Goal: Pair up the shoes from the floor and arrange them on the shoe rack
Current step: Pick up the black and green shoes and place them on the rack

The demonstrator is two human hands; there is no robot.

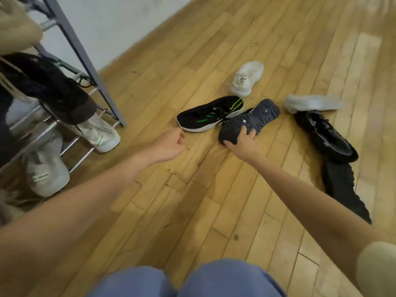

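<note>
Six shoes lie loose on the wooden floor (pixel 203 200), and more sit on the shoe rack (pixel 85 52) at the far left. On the rack's rails a dark shoe (pixel 64 91) rests on an upper tier with its toe pointing out and down, and below it two pale shoes with green marks, one (pixel 100 133) nearer the rack's grey post and the other (pixel 46 176) lower and closer to the camera. Just right of the rack the left hand (pixel 171 144) hovers over bare boards with its fingers loosely curled, holding nothing and touching no shoe. Beyond it a black shoe with green stripes and a white sole (pixel 211 113) lies on its side. Touching that shoe's heel end, a dark shoe turned sole-up (pixel 252 118) is gripped at its near end by the right hand (pixel 242 142), fingers over the tread and thumb along the edge. Farther back a white shoe (pixel 247 79) stands apart from the pile. To the right a second white shoe (pixel 312 102) lies on its side, blurred, just beside the heel of a glossy black shoe (pixel 325 136). Nearest the right edge another black shoe (pixel 345 189) lies past the right forearm, close to the glossy one's toe
</note>
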